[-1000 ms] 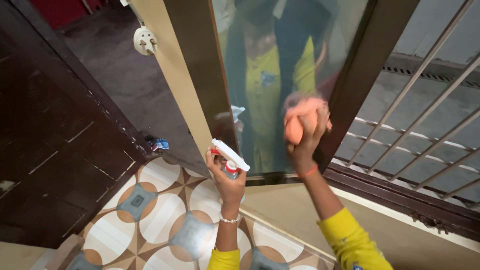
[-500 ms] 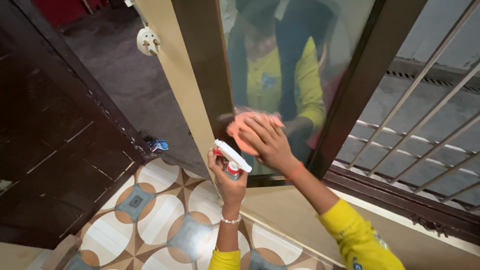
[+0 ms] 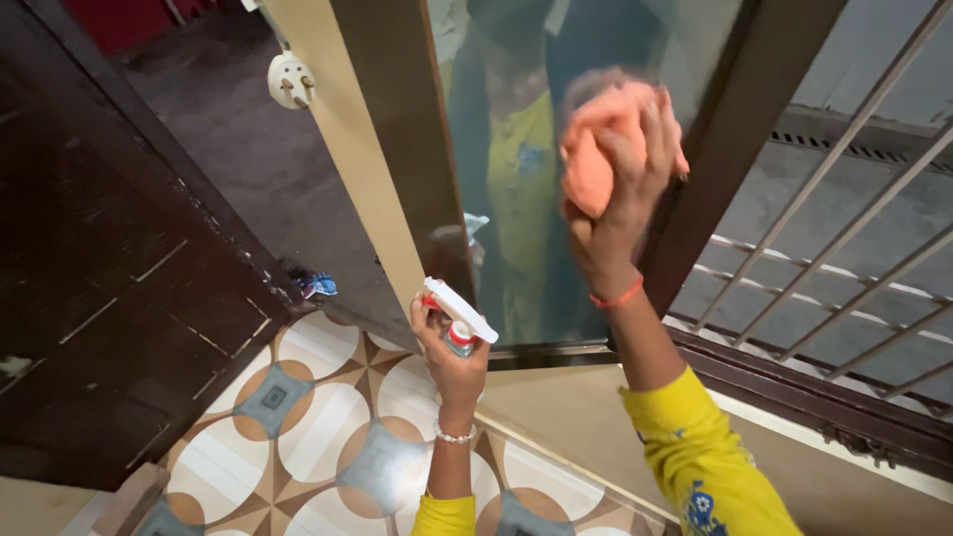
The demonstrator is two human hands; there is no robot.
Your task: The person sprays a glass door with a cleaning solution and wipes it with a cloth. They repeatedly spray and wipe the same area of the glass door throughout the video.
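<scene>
My right hand (image 3: pixel 620 203) presses an orange cloth (image 3: pixel 596 149) against the glass pane (image 3: pixel 506 199) of a dark-framed window, high up near the pane's right edge. The glass reflects a person in yellow. My left hand (image 3: pixel 449 357) grips a spray bottle (image 3: pixel 459 320) with a white trigger head and a red collar, held just below the pane's lower left corner. Both sleeves are yellow.
A dark wooden window frame (image 3: pixel 392 149) borders the glass, with a metal grille (image 3: pixel 844 268) to its right. A white wall plug (image 3: pixel 290 81) sits at upper left. A dark wooden door (image 3: pixel 109 278) stands at left above patterned floor tiles (image 3: pixel 318 427).
My right hand has swept the cloth from the lower left of the pane up to its upper right. The left hand with the bottle has stayed in place.
</scene>
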